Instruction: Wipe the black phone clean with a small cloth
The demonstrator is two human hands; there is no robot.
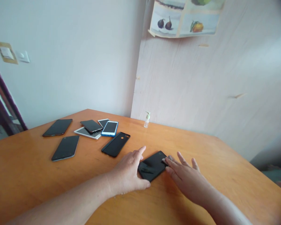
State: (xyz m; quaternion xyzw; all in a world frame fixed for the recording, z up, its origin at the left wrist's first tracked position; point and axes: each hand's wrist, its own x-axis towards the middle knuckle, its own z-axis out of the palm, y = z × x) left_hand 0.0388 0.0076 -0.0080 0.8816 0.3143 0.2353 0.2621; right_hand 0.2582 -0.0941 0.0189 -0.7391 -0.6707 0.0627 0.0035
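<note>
A black phone (pixel 152 166) lies on the wooden table with its glossy side up, reflecting light. My left hand (pixel 128 172) is at its left side, with thumb and fingers spread wide around the near left edge; whether they touch it I cannot tell. My right hand (pixel 184 175) reaches over the phone's right end. Under its fingertips is a small grey cloth-like piece (pixel 170 157), mostly hidden, pressed at the phone's right edge. The other fingers of that hand are raised and apart.
Beyond my left hand lies a black phone case (pixel 116 144). Several more phones rest on the left, among them a blue-edged white one (pixel 110 128), a dark one (pixel 66 147) and another (pixel 57 127). A small clear pump bottle (pixel 146 120) stands near the wall.
</note>
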